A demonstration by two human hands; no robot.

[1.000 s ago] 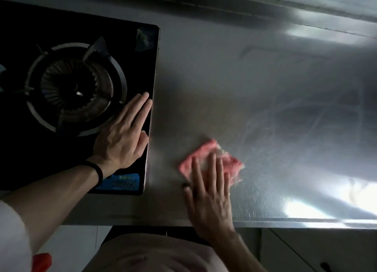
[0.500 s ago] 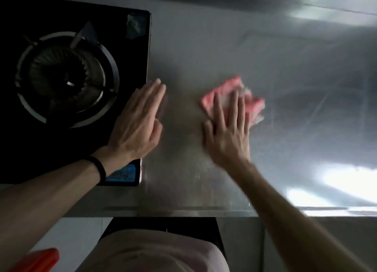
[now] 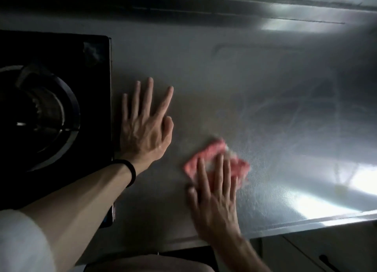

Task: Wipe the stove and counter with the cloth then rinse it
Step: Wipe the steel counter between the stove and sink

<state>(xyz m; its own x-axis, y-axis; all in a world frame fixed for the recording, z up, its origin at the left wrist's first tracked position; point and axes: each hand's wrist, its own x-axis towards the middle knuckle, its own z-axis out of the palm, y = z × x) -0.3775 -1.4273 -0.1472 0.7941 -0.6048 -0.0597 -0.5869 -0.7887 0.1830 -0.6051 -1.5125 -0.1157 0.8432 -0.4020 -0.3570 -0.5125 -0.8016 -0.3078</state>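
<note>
Right hand (image 3: 214, 198), fingers straight, pressing pink cloth (image 3: 212, 151) on worktop (image 3: 265, 88). Left hand (image 3: 144, 129) flat, fingers spread, beside black stove (image 3: 91, 92). Blue stove label (image 3: 106, 219) unreadable.

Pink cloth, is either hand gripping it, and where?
Nothing gripped: the right hand presses flat on the pink cloth, its near part; left hand lies flat on the steel counter.

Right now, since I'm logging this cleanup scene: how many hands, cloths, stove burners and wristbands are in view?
Hands: 2, left hand and right hand
Cloths: 1, pink cloth
Stove burner: 1
Wristband: 1
Total: 5
</note>
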